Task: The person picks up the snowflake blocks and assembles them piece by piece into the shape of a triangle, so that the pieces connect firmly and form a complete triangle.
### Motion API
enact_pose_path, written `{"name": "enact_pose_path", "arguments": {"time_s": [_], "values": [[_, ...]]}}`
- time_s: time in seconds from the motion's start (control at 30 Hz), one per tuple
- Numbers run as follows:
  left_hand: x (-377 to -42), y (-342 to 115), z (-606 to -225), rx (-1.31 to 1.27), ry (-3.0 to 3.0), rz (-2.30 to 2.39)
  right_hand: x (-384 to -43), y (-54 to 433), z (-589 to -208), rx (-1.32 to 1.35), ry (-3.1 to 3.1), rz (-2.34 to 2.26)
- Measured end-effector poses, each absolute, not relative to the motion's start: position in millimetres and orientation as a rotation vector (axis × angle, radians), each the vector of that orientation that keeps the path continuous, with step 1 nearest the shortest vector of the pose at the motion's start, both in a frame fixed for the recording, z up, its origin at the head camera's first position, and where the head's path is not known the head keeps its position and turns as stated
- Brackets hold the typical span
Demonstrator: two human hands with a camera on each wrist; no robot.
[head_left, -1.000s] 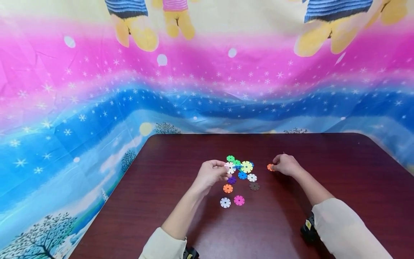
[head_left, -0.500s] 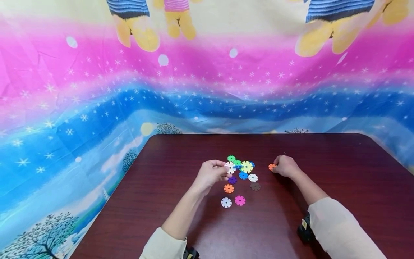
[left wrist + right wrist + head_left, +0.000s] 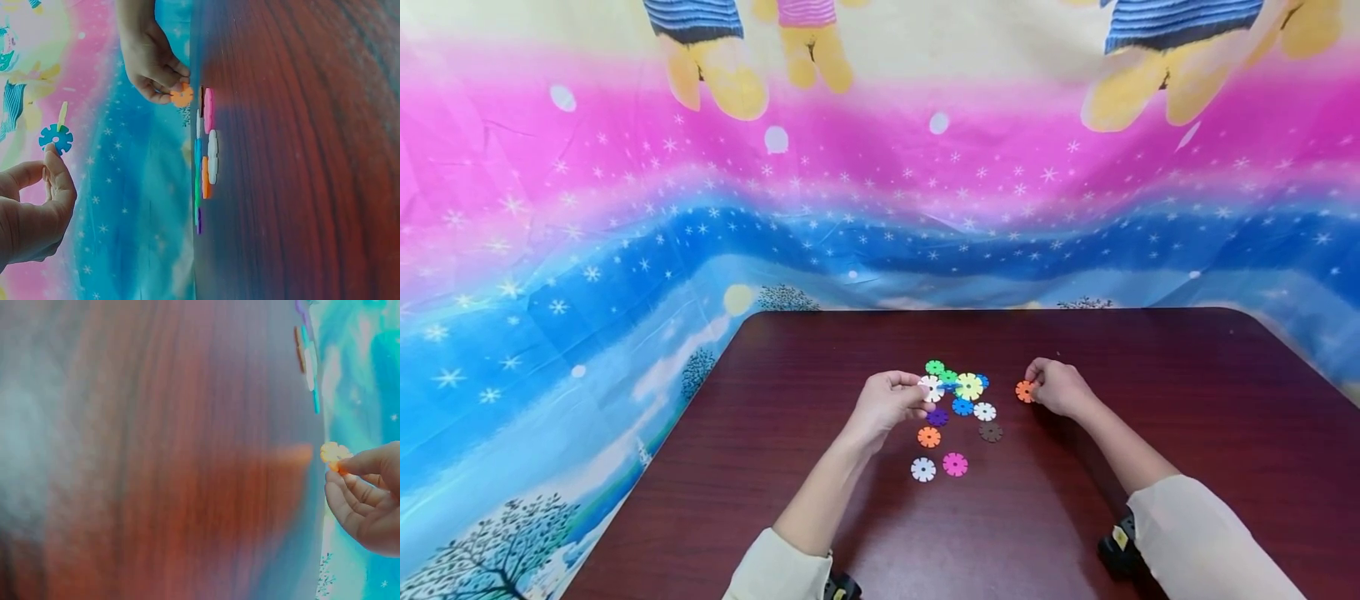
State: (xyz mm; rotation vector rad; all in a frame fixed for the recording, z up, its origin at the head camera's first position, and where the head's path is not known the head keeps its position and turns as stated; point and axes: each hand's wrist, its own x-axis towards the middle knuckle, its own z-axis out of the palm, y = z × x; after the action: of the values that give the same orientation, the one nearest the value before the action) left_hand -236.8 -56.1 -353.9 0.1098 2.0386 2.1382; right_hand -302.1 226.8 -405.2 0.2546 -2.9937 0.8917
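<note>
My left hand (image 3: 887,407) pinches a white notched disc (image 3: 932,388) between thumb and fingers above the table. A blue disc (image 3: 56,139) and a yellow disc (image 3: 969,386) are joined to it; the left wrist view shows the yellow one edge-on, standing out of the blue one. To the right, my right hand (image 3: 1062,388) pinches a single orange notched disc (image 3: 1024,391) by its edge, apart from the joined pieces. In the right wrist view that orange disc (image 3: 335,452) sits at the thumb and fingertips.
Loose notched discs lie on the dark red table (image 3: 775,467) below and beyond my left hand, among them a pink disc (image 3: 955,464), an orange disc (image 3: 928,437), a brown disc (image 3: 991,432) and green ones. A printed cloth (image 3: 880,208) hangs behind the table.
My right hand has turned slightly, and more of its orange disc's face shows. My left hand and the joined discs stay almost where they were.
</note>
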Motion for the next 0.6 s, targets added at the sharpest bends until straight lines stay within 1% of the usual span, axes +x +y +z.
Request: {"name": "enact_pose_path", "arguments": {"time_s": [0.3,0.6], "values": [[-238,-57,-361,0.081,2.064,2.11,-277,217,-393,0.34,-2.817,1.086],[-240,-56,-356,0.079,2.052,2.133,-250,201,-369,0.442,-2.599,1.346]]}}
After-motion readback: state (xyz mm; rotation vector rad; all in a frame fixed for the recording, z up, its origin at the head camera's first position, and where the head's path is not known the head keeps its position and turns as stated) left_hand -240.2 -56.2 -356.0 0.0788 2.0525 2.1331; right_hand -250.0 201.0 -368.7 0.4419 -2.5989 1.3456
